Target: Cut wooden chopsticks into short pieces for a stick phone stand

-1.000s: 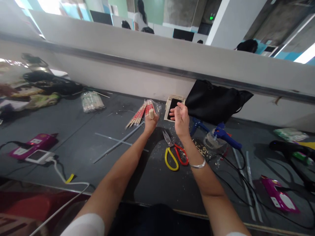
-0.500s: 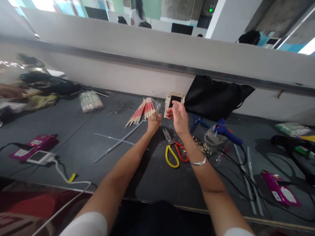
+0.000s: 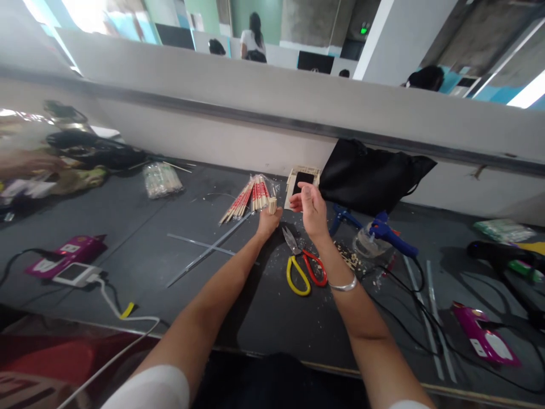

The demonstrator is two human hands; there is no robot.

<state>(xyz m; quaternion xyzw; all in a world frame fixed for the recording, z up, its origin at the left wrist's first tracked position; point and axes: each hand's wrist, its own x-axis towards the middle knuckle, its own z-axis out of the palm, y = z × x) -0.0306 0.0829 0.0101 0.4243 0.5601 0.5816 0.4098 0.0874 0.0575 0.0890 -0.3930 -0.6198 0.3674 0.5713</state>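
Observation:
My left hand is closed around the near end of a bundle of red-and-tan chopsticks in clear wrap, which fans out to the left over the dark table. My right hand hovers just right of it, fingers loosely curled and apart, holding nothing I can see. Scissors with one yellow and one red handle lie on the table below my right hand. A small wooden frame with a black centre lies just beyond my hands.
A black bag leans on the wall behind. A blue glue gun with cables, clear sticks, wood scraps, pink devices and a white cable surround the work area. Another chopstick pack lies far left.
My left hand has lowered the bundle slightly toward the table. My right hand stays beside it, fingers shifting a little.

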